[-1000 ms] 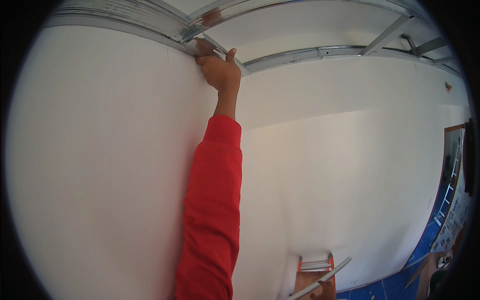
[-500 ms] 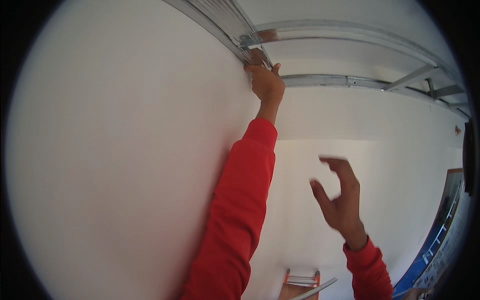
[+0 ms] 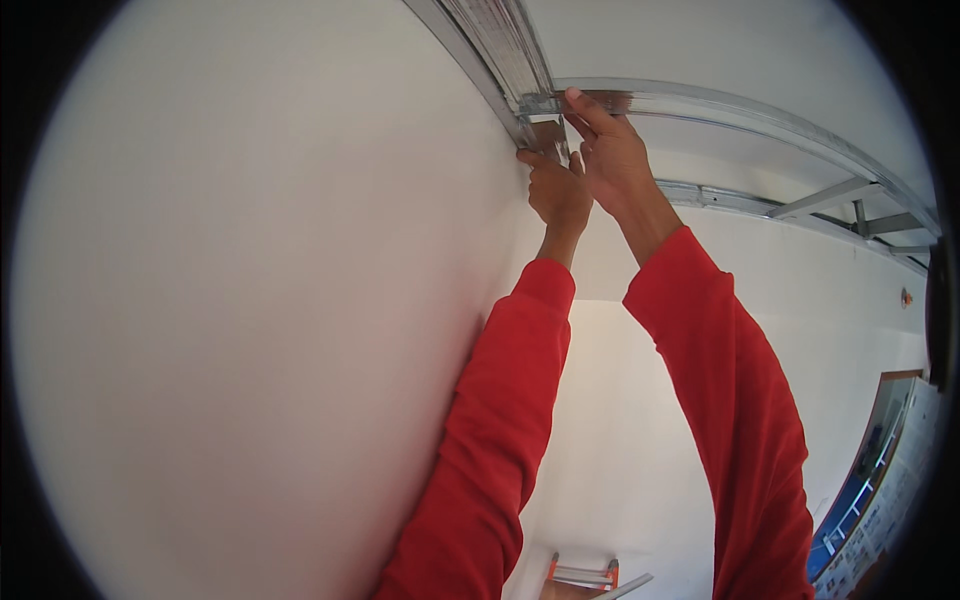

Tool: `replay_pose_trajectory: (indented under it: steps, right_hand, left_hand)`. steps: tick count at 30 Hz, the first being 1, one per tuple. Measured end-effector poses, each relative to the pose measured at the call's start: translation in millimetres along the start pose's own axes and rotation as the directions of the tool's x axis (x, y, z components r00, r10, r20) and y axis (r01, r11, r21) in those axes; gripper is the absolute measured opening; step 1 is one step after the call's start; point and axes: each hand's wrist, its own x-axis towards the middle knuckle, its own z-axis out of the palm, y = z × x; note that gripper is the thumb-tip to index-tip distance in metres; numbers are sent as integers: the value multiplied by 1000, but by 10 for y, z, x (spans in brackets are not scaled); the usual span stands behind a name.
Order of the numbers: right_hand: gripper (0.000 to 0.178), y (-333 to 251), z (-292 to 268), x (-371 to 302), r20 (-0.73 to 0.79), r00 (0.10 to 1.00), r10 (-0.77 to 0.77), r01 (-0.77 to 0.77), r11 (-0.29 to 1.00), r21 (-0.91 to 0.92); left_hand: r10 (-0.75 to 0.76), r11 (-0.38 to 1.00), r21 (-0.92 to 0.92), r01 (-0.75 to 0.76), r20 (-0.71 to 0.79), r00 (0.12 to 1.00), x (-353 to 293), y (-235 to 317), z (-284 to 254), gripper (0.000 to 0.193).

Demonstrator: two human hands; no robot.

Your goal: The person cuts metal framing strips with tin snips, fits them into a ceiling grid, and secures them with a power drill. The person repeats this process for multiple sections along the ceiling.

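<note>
Overhead, a ribbed metal channel [image 3: 490,45] runs along the top of the white wall. A second metal channel [image 3: 720,108] meets it at a corner and stretches off to the right. My left hand [image 3: 560,198] reaches up to the corner, its fingers closed around the lower end of the ribbed channel by the wall. Beside it, my right hand [image 3: 618,165] is raised with its fingers closed on the near end of the cross channel. Part of the joint between the channels is hidden by my fingers.
A plain white wall [image 3: 250,300] fills the left side. More metal framing [image 3: 830,197] spans the ceiling further right. Below stands an orange ladder [image 3: 585,575] with a pale strip [image 3: 628,586] beside it. A blue-and-white panelled opening [image 3: 870,480] lies at the lower right.
My right hand has risen from mid-air, where it was open, to the cross channel. My left hand stays at the corner; the view has shifted slightly.
</note>
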Motion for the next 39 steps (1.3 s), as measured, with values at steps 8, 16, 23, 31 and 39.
replay_pose_trajectory:
  steps: [8, 16, 23, 31, 39]
  right_hand:
    - [76, -4, -277, 338, 43, 998, 50, -44, 991, -128]
    - [71, -166, -67, 112, 15, 996, 87, -83, 978, -192]
    - [109, -93, -168, 123, 152, 986, 63, 1, 921, -390]
    - [82, 434, 238, 107, -162, 961, -224, 41, 696, -717]
    - [64, 434, 371, -9, -218, 903, -371, 68, 622, -780]
  left_hand:
    - [26, 999, -22, -27, -47, 999, 34, -17, 64, 81]
    - [70, 997, -32, -70, 17, 997, 31, -26, 54, 77]
    - [76, 997, 13, -77, 71, 995, 53, -34, 10, 85]
    - [153, 981, 108, -160, 66, 986, 57, -263, 190, 77]
    - [225, 966, 104, -238, 120, 967, -131, -428, 148, 75]
